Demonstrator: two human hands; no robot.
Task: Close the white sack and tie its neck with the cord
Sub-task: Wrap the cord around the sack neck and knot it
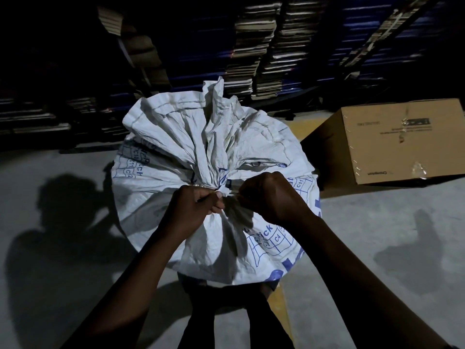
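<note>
A full white woven sack [161, 210] with blue print stands upright on the grey floor in front of me. Its mouth is gathered into a tight neck [216, 177], and the loose top fans out above it. My left hand [196, 205] is curled in a fist at the left of the neck. My right hand [271, 195] is a fist at the right of it. A thin pale cord [229, 193] shows between the two fists, each of which grips one end. Most of the cord is hidden by fingers and folds.
A brown cardboard box [392, 144] sits on the floor to the right of the sack. Stacks of flattened cartons [254, 59] fill dark shelving behind. A yellow floor line [279, 308] runs under the sack. My legs stand just below it.
</note>
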